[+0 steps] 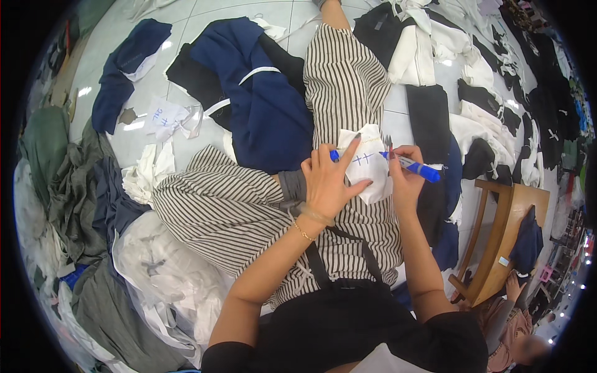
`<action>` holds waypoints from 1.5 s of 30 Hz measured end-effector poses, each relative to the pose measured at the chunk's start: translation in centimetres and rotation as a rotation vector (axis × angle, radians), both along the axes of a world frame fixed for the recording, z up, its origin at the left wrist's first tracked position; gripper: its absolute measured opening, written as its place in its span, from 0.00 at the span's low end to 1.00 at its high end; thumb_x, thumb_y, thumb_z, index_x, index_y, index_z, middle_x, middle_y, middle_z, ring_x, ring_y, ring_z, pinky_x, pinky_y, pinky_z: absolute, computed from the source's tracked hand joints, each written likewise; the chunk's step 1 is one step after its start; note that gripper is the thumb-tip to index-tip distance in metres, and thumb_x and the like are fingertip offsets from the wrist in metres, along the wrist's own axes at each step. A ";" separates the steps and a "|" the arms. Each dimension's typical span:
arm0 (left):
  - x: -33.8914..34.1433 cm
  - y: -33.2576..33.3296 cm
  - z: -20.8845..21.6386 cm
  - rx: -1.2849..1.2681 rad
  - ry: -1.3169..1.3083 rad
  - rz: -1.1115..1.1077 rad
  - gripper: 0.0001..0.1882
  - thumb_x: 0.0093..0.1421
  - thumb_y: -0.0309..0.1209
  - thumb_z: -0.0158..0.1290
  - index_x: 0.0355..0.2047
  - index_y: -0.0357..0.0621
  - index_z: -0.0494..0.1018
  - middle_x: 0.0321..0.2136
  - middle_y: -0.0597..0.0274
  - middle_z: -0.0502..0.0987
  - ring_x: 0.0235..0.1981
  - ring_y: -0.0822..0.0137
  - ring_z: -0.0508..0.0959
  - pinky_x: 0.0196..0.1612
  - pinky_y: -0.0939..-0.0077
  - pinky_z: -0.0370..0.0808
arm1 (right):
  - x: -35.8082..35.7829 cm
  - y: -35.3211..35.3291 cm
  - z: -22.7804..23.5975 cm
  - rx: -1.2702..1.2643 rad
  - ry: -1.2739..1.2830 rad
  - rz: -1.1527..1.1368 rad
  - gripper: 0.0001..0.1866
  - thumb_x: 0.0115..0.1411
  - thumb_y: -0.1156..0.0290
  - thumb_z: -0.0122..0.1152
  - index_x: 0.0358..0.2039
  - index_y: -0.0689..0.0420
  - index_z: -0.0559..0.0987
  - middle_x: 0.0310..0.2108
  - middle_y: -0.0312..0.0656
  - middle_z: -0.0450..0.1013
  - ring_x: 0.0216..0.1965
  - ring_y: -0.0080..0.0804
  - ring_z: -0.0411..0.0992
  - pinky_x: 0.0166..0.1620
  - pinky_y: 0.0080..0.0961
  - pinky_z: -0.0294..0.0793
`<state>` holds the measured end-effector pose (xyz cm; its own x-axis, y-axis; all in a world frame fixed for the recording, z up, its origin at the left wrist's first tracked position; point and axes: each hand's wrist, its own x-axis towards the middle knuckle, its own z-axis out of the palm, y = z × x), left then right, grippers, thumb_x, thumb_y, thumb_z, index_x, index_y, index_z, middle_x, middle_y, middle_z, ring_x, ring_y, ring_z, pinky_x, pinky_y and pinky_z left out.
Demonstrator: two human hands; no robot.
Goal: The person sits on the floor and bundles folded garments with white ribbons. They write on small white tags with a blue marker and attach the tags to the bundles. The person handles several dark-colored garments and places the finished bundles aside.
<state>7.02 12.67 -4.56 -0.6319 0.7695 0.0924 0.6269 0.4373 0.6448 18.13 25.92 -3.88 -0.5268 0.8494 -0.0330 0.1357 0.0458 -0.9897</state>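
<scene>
A white piece of cloth or paper (370, 180) with blue pen strokes lies over my leg in striped trousers (345, 68). My left hand (329, 180) presses it down with thumb and forefinger spread. Between that hand's fingers sits a small blue piece that looks like the marker's cap (334, 155). My right hand (405, 177) grips a blue marker (420, 168), its tip at the right edge of the white piece. A small pointed tool with a red part (390, 148) also shows at the right fingers; its lower end is hidden.
Navy cloth (283, 118) and black cloth (183, 68) lie left of my leg, near a marked white scrap (168, 119). White and black pieces (413, 56) spread to the right. A wooden stool (507, 217) stands at right, a person (510, 323) behind it. A white plastic bag (161, 261) bulges at left.
</scene>
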 end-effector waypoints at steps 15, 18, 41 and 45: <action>2.0 -1.1 -0.3 -0.020 -0.101 -0.004 0.50 0.42 0.50 0.68 0.65 0.51 0.62 0.41 0.55 0.64 0.47 0.56 0.64 0.49 0.59 0.57 | 2.2 -2.3 0.7 0.026 -0.067 0.212 0.05 0.57 0.82 0.55 0.34 0.61 0.71 0.30 0.33 0.67 0.32 0.17 0.65 0.38 0.16 0.66; 2.0 -1.1 -0.3 -0.012 -0.104 0.003 0.50 0.42 0.49 0.68 0.65 0.51 0.61 0.42 0.55 0.64 0.47 0.56 0.64 0.49 0.60 0.57 | 1.9 -2.5 1.1 0.040 -0.073 0.235 0.05 0.56 0.82 0.54 0.34 0.61 0.71 0.30 0.33 0.67 0.33 0.17 0.66 0.39 0.16 0.66; 1.6 -0.9 -0.4 -0.084 -0.108 -0.041 0.52 0.40 0.48 0.69 0.66 0.55 0.60 0.41 0.56 0.64 0.47 0.55 0.64 0.47 0.57 0.57 | 1.7 -2.1 0.8 0.200 -0.175 0.330 0.07 0.53 0.81 0.59 0.34 0.63 0.74 0.30 0.39 0.71 0.33 0.25 0.70 0.40 0.21 0.70; 1.7 -0.9 -0.5 -0.063 -0.085 -0.033 0.51 0.40 0.48 0.69 0.66 0.55 0.61 0.41 0.56 0.64 0.47 0.55 0.64 0.47 0.57 0.57 | 1.5 -2.1 0.7 0.227 -0.174 0.354 0.08 0.52 0.80 0.60 0.33 0.63 0.74 0.30 0.40 0.71 0.32 0.25 0.70 0.39 0.21 0.70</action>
<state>8.69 11.78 -5.06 -0.6093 0.7929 -0.0100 0.5857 0.4586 0.6683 19.68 23.77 -3.18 -0.7892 0.6138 0.0195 0.2358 0.3321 -0.9133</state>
